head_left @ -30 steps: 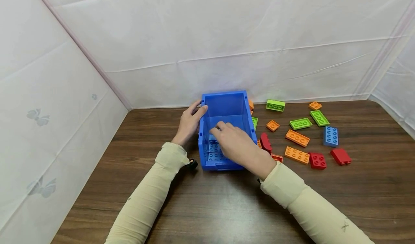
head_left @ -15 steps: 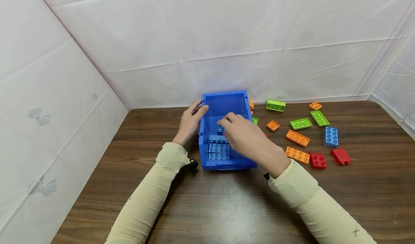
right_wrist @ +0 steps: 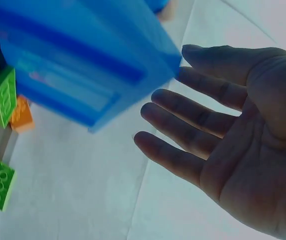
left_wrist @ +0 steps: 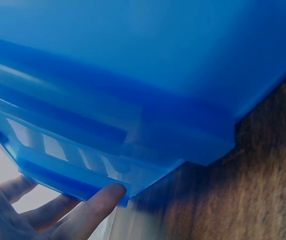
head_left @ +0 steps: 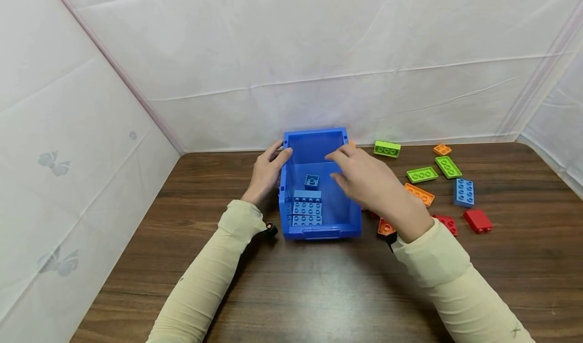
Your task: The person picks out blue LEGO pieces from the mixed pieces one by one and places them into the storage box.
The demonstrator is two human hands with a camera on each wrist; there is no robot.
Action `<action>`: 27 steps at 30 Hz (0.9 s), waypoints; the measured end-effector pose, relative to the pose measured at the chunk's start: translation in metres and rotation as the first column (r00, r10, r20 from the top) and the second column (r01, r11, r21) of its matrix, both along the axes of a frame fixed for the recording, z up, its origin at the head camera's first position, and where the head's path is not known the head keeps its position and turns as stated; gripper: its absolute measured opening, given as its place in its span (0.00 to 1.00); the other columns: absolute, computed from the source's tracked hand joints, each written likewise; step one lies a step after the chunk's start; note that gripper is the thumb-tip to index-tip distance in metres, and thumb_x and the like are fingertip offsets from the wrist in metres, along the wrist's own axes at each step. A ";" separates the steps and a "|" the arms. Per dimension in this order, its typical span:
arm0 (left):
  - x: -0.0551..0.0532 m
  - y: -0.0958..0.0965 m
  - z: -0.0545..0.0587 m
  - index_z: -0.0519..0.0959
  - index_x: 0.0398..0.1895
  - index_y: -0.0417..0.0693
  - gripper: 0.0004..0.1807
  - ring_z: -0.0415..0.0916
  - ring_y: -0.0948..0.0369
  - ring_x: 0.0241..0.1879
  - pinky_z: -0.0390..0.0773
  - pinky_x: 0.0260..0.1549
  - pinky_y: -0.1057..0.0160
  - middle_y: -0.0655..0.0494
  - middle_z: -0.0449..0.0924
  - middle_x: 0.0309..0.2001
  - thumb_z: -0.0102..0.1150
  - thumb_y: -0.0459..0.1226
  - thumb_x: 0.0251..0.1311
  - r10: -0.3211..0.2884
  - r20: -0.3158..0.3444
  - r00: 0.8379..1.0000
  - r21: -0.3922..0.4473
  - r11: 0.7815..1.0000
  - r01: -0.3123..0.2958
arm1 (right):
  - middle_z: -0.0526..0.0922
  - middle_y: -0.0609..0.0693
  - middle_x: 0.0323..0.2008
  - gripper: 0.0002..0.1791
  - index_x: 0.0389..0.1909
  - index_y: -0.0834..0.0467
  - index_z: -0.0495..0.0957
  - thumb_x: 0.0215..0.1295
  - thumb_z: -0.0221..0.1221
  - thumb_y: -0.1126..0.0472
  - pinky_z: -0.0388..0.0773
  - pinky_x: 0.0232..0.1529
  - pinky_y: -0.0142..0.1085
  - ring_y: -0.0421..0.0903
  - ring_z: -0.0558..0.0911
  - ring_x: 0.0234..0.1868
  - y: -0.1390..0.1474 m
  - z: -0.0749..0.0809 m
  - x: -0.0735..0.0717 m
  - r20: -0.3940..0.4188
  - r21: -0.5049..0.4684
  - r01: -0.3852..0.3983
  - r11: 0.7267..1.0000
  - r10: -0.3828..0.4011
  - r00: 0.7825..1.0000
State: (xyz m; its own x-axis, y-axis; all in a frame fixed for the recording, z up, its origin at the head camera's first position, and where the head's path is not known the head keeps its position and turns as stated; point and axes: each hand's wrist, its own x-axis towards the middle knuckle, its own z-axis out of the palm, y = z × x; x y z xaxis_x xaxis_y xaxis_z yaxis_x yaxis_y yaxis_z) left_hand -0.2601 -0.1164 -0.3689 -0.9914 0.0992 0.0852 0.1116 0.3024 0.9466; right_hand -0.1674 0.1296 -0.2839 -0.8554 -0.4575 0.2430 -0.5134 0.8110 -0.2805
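A blue plastic bin (head_left: 323,231) stands on the table. My left hand (head_left: 265,175) holds its left wall, the thumb hooked over the rim and the other fingers outside; the left wrist view shows fingertips against the ribbed side of the bin. Inside, several blue toy bricks (head_left: 307,208) lie in a row along the left, studs showing. Behind them is a small blue brick (head_left: 311,182), hollow side showing. Over the bin's right wall hovers my right hand (head_left: 373,181), holding nothing. Its fingers are spread and loosely extended in the right wrist view.
Right of the bin lie scattered bricks: a green brick (head_left: 387,148), flat green plates (head_left: 421,174), an orange plate (head_left: 420,195), a blue brick (head_left: 464,193) and a red brick (head_left: 478,221). More sit partly hidden behind the right arm. White sheeting (head_left: 319,54) hangs behind the table.
My right hand has let go of the small blue brick inside the bin and moved up and right, to the bin's right wall. My left hand has stayed on the bin.
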 end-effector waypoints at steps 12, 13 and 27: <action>0.000 -0.001 -0.002 0.68 0.81 0.60 0.36 0.80 0.47 0.60 0.82 0.56 0.44 0.49 0.77 0.69 0.57 0.60 0.75 0.007 -0.011 1.000 -0.009 1.000 -0.007 | 0.77 0.68 0.66 0.24 0.69 0.68 0.75 0.78 0.62 0.61 0.74 0.65 0.62 0.66 0.77 0.65 0.033 0.017 0.000 0.146 -0.037 0.103 0.994 -0.097 0.985; 0.000 -0.001 -0.003 0.68 0.81 0.61 0.36 0.79 0.48 0.61 0.81 0.57 0.44 0.49 0.77 0.69 0.57 0.60 0.75 0.005 -0.014 1.000 -0.010 1.000 -0.005 | 0.76 0.68 0.67 0.25 0.69 0.68 0.74 0.78 0.62 0.60 0.72 0.66 0.63 0.67 0.76 0.66 0.036 0.018 0.000 0.166 -0.031 0.113 0.993 -0.106 0.980; -0.001 -0.001 -0.004 0.68 0.81 0.61 0.37 0.78 0.48 0.62 0.79 0.60 0.44 0.49 0.76 0.69 0.57 0.61 0.74 0.003 -0.017 1.000 -0.009 1.000 -0.003 | 0.78 0.72 0.62 0.32 0.73 0.71 0.67 0.80 0.61 0.55 0.73 0.61 0.66 0.70 0.78 0.61 0.081 0.023 -0.011 0.301 -0.007 0.213 0.977 -0.201 0.932</action>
